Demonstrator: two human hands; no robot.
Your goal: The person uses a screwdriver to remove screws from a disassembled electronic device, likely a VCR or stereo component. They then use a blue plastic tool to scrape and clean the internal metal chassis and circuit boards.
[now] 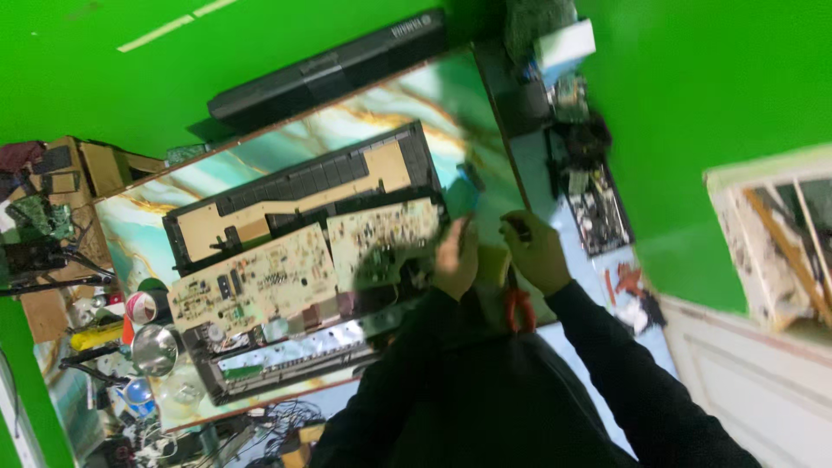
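At the near edge of a marble-patterned desk (260, 152), a person in dark sleeves is reaching both arms forward from the bottom of the frame, forearms converging over the right end of an opened electronic keyboard (303, 260). The left hand (457, 258) is resting, knuckles up, against the end of the keyboard's beige circuit boards (303, 264); whether its fingers are gripping anything cannot be told through the blur. The right hand (537, 251) is sitting just beside it, fingers curled narrowly around a small dark object (518, 229) too blurred to identify. Red-handled pliers (519, 309) are lying just below that hand, near the wrist.

The keyboard is stretching diagonally across the desk, its long axis running from lower left up to upper right, its black casing open and the boards facing up. At the left end, a round silver dish (156, 349) and a yellow tool (97, 335) are sitting among clutter. Beyond the desk's far edge, a second black keyboard (329, 68) is lying parallel on the green floor. Farther right, a white box (565, 42) is topping a strip of loose parts.
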